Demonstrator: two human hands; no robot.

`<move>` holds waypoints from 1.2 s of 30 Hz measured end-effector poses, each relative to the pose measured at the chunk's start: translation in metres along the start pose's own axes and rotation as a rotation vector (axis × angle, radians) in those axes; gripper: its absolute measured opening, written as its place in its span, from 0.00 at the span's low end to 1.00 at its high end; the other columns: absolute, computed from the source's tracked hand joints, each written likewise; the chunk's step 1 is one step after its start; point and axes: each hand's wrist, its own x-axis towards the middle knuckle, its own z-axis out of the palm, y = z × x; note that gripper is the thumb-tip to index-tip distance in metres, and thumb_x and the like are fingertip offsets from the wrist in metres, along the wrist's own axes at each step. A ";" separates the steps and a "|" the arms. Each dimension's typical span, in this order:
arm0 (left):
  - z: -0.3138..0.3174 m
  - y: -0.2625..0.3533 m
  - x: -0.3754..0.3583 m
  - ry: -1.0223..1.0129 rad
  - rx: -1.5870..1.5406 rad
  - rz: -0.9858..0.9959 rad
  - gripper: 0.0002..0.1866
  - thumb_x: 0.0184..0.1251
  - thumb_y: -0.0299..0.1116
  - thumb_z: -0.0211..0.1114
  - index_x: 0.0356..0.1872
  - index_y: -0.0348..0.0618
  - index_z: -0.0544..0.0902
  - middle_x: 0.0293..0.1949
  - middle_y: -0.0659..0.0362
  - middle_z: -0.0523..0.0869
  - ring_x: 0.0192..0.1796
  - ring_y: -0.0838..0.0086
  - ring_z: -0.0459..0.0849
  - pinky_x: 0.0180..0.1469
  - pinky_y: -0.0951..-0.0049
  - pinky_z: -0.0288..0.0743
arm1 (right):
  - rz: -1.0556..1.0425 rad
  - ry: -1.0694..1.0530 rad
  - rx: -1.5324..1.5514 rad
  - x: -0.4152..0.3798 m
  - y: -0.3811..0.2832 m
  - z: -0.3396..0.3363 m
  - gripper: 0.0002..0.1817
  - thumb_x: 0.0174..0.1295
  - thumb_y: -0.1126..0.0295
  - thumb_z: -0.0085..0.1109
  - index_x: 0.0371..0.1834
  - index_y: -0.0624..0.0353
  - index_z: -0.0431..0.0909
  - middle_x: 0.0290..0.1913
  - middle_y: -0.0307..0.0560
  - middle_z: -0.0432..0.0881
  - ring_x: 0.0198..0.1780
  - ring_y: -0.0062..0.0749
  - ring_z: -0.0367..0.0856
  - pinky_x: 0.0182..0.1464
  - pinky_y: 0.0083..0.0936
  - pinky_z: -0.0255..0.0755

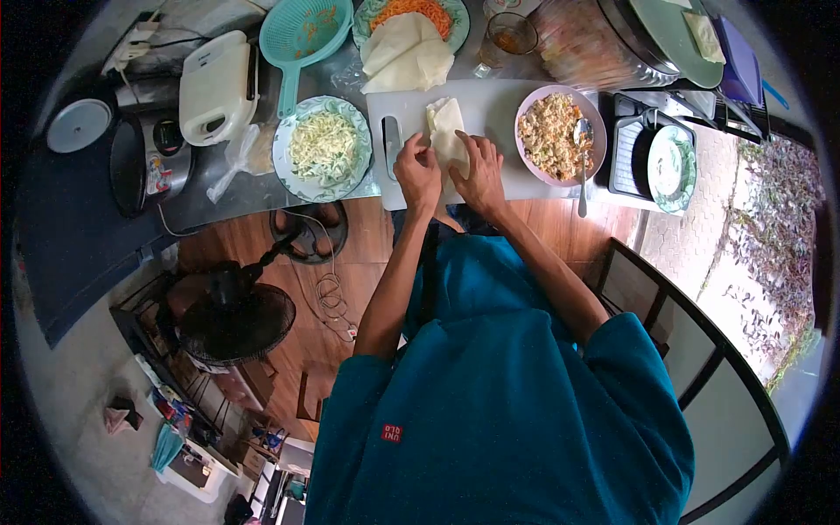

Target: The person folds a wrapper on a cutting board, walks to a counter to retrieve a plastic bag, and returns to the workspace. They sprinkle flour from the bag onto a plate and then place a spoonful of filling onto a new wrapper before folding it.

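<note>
A pale, partly folded wrapper [445,122] lies on the white cutting board [494,109]. My left hand [418,175] is at the wrapper's left edge, its thumb and fingertips bent together; whether they pinch the sheet is hard to make out. On the right side my right hand [479,178] touches the wrapper with fingers apart. Right of the board's middle stands a pink bowl [526,162] of mixed filling [547,136] with a spoon [583,179] in it. Left of the board is a plate [284,171] of shredded pale vegetable [324,144].
Behind the board, more wrappers [407,52] overlap a plate of orange shreds [420,13]. A green strainer [293,52], a glass [509,39] and a white appliance [214,87] stand along the back. A dish rack [628,157] holding a plate is at right.
</note>
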 end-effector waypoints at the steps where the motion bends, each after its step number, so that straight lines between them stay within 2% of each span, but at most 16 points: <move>1: -0.001 -0.001 0.000 -0.009 -0.012 -0.042 0.18 0.61 0.25 0.65 0.54 0.40 0.79 0.37 0.54 0.85 0.46 0.57 0.80 0.57 0.56 0.66 | -0.001 -0.003 0.003 -0.001 0.000 0.001 0.36 0.52 0.68 0.67 0.68 0.52 0.67 0.57 0.51 0.72 0.57 0.47 0.69 0.58 0.44 0.61; 7: 0.003 -0.007 0.001 0.034 0.389 0.212 0.15 0.58 0.28 0.68 0.47 0.41 0.79 0.36 0.55 0.83 0.47 0.57 0.79 0.53 0.56 0.66 | -0.065 -0.002 0.019 -0.002 0.001 0.004 0.35 0.52 0.70 0.65 0.67 0.52 0.67 0.58 0.51 0.71 0.58 0.48 0.68 0.60 0.45 0.60; 10: 0.004 -0.003 -0.001 0.137 0.460 0.281 0.12 0.57 0.28 0.68 0.43 0.43 0.80 0.39 0.56 0.80 0.48 0.58 0.77 0.51 0.56 0.66 | -0.060 -0.005 0.029 -0.004 -0.002 0.001 0.34 0.52 0.71 0.64 0.67 0.52 0.67 0.59 0.52 0.71 0.59 0.48 0.68 0.61 0.45 0.59; 14: 0.000 -0.004 -0.004 0.113 0.565 0.314 0.12 0.55 0.27 0.69 0.42 0.47 0.83 0.42 0.58 0.79 0.50 0.60 0.77 0.53 0.56 0.66 | -0.041 -0.017 0.035 -0.005 -0.001 0.000 0.34 0.54 0.71 0.63 0.67 0.53 0.67 0.60 0.52 0.70 0.61 0.49 0.67 0.62 0.45 0.59; 17: -0.002 -0.010 -0.009 0.065 0.552 0.365 0.12 0.56 0.27 0.68 0.42 0.48 0.83 0.47 0.58 0.77 0.55 0.60 0.74 0.56 0.55 0.63 | -0.032 -0.012 0.058 -0.006 0.001 0.000 0.33 0.55 0.72 0.61 0.67 0.54 0.67 0.61 0.53 0.70 0.61 0.49 0.67 0.63 0.44 0.58; 19: -0.005 -0.010 -0.015 0.020 0.596 0.406 0.14 0.58 0.28 0.66 0.46 0.47 0.84 0.56 0.54 0.75 0.62 0.57 0.70 0.61 0.52 0.59 | -0.024 -0.009 0.070 -0.008 0.002 -0.001 0.33 0.55 0.72 0.61 0.67 0.54 0.66 0.61 0.53 0.70 0.62 0.49 0.66 0.63 0.44 0.58; 20: -0.007 -0.009 -0.018 0.021 0.598 0.405 0.14 0.58 0.28 0.66 0.46 0.47 0.84 0.56 0.54 0.75 0.62 0.57 0.70 0.61 0.52 0.59 | -0.016 -0.008 0.081 -0.008 0.002 -0.001 0.32 0.56 0.72 0.60 0.67 0.55 0.66 0.62 0.54 0.70 0.62 0.49 0.66 0.64 0.44 0.57; 22: -0.010 -0.005 -0.027 -0.024 0.633 0.438 0.18 0.59 0.26 0.62 0.52 0.45 0.83 0.65 0.52 0.70 0.69 0.56 0.64 0.66 0.49 0.54 | -0.013 -0.010 0.092 -0.010 0.003 -0.002 0.32 0.56 0.72 0.60 0.68 0.56 0.66 0.62 0.54 0.69 0.63 0.49 0.66 0.65 0.44 0.57; 23: -0.012 -0.003 -0.031 -0.024 0.632 0.439 0.18 0.59 0.26 0.62 0.52 0.45 0.83 0.65 0.52 0.70 0.69 0.56 0.64 0.66 0.49 0.54 | -0.011 -0.010 0.103 -0.009 0.004 -0.003 0.32 0.57 0.72 0.59 0.68 0.56 0.65 0.63 0.54 0.69 0.64 0.50 0.66 0.65 0.44 0.56; 25: -0.014 -0.005 -0.039 -0.008 0.681 0.351 0.26 0.58 0.24 0.58 0.62 0.42 0.76 0.71 0.50 0.64 0.75 0.55 0.57 0.70 0.46 0.48 | -0.003 -0.005 0.111 -0.011 0.006 -0.005 0.31 0.59 0.71 0.58 0.68 0.56 0.65 0.64 0.54 0.69 0.65 0.49 0.65 0.66 0.44 0.55; 26: -0.017 -0.007 -0.042 -0.007 0.682 0.351 0.26 0.58 0.24 0.58 0.62 0.42 0.76 0.71 0.50 0.64 0.75 0.55 0.57 0.70 0.46 0.48 | 0.004 -0.004 0.121 -0.012 0.007 -0.006 0.30 0.61 0.70 0.56 0.68 0.57 0.65 0.64 0.54 0.69 0.67 0.48 0.65 0.66 0.44 0.55; 28: -0.022 -0.010 -0.046 -0.095 0.661 0.387 0.35 0.56 0.23 0.56 0.70 0.40 0.66 0.75 0.48 0.59 0.77 0.56 0.55 0.73 0.46 0.43 | 0.009 -0.015 0.127 -0.013 0.009 -0.006 0.30 0.61 0.71 0.56 0.69 0.57 0.65 0.65 0.54 0.70 0.67 0.48 0.65 0.66 0.44 0.55; 29: -0.023 -0.011 -0.046 -0.093 0.662 0.386 0.35 0.56 0.23 0.56 0.70 0.40 0.66 0.75 0.48 0.59 0.77 0.56 0.55 0.73 0.46 0.43 | 0.017 -0.025 0.127 -0.014 0.010 -0.006 0.30 0.61 0.71 0.55 0.69 0.57 0.65 0.65 0.54 0.70 0.67 0.48 0.65 0.66 0.44 0.55; 31: -0.023 -0.010 -0.048 -0.219 0.609 0.518 0.39 0.56 0.22 0.55 0.74 0.39 0.58 0.75 0.46 0.58 0.78 0.56 0.54 0.74 0.45 0.40 | 0.000 -0.022 0.133 -0.015 0.014 -0.004 0.30 0.61 0.71 0.55 0.69 0.58 0.64 0.65 0.54 0.70 0.67 0.48 0.65 0.66 0.44 0.55; 34: -0.017 -0.009 -0.043 -0.315 0.553 0.537 0.39 0.61 0.23 0.54 0.76 0.38 0.53 0.75 0.45 0.58 0.78 0.52 0.53 0.74 0.44 0.39 | -0.015 -0.019 0.136 -0.017 0.015 -0.001 0.30 0.61 0.71 0.55 0.70 0.58 0.64 0.64 0.55 0.70 0.66 0.49 0.66 0.66 0.44 0.55; 36: -0.013 -0.009 -0.040 -0.242 0.513 0.499 0.38 0.62 0.24 0.55 0.75 0.37 0.54 0.74 0.45 0.61 0.76 0.54 0.57 0.74 0.47 0.41 | -0.013 -0.013 0.130 -0.016 0.014 -0.002 0.30 0.61 0.71 0.55 0.70 0.58 0.64 0.64 0.55 0.70 0.65 0.49 0.66 0.66 0.44 0.56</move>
